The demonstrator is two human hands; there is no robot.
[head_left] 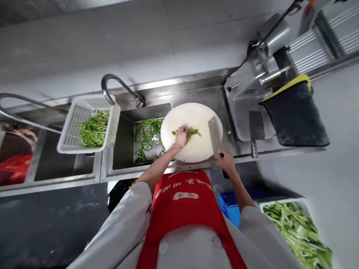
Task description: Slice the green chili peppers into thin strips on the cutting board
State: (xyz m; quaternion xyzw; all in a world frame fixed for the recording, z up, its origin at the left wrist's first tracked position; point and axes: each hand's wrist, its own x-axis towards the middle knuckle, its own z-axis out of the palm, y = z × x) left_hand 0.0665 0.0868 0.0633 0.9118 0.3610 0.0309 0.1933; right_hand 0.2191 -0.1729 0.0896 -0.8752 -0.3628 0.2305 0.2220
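Observation:
My left hand [181, 136] is closed on a small bunch of green peppers [193, 132] lying on the round white cutting board [196, 149]. My right hand [226, 161] grips the handle of a cleaver [214, 135], whose blade rests on the board to the right of the peppers. More long green peppers [146, 134] lie in the sink basin [125, 144] left of the board.
A white basket [73, 123] with cut greens sits across the sink divider at left, under a curved tap [120, 86]. A second cleaver [255, 130] lies on a steel machine at right. A blue crate [228, 204] and a tub of chopped greens [300, 228] stand on the floor.

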